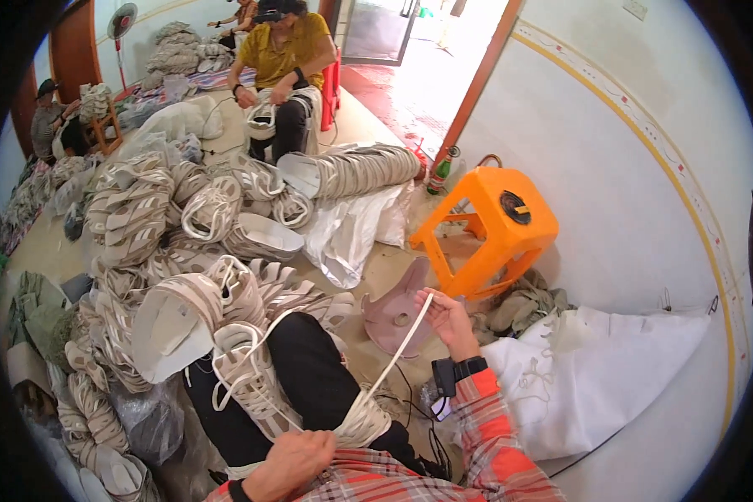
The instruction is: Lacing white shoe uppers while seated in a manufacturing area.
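Observation:
My right hand (450, 325) is raised at the right, its fingers pinching the end of a flat white shoelace (404, 341). The lace slants down to a bundle of pale laces (362, 421) draped over my dark trouser leg. Low in the middle, my left hand (297, 463) is closed at the lower end of a beige shoe upper (249, 376), which lies across my legs with loose lace loops on it. What the left fingers grip is hidden. Beside that upper, a stack of nested uppers (176, 322) leans against my knee.
Heaped shoe uppers (130, 209) cover the floor at left. An orange stool (498, 201) holds a round black object; a mauve plastic piece (385, 314) lies before it. White sacks (594, 368) rest by the right wall. A co-worker (286, 54) sits ahead, handling uppers.

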Demonstrator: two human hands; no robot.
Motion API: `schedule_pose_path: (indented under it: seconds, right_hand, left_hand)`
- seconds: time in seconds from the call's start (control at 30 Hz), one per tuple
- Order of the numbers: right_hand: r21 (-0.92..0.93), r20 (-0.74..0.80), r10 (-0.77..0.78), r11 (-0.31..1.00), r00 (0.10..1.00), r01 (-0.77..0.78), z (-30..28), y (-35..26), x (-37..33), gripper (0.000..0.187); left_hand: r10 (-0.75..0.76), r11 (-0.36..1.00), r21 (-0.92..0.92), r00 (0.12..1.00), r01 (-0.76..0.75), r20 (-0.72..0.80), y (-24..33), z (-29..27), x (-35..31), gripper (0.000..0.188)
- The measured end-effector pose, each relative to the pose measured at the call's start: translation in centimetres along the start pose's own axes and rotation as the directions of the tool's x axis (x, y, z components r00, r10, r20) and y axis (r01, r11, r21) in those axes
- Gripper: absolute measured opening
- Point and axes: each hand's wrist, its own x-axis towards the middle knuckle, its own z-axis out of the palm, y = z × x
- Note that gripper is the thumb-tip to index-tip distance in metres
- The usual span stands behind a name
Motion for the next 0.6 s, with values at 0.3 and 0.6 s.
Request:
schedule_pose_path:
  seconds: [0.3,0.6]
  right_hand:
    - [-0.583,0.365,0.230,0.812,0.902,0.028,15.5,9.7,-6.5,0.018]
    - [-0.735,0.662,0.201,-0.013,0.722,0.678,17.3,18.4,-8.3,0.009]
  left_hand:
    - [-0.277,0.901,-0.419,0.896,0.116,-0.347,-3.6,4.9,-2.0,0.024]
    - [-0.798,0.504,-0.768,0.553,0.396,-0.239,-7.5,4.3,-2.9,0.033]
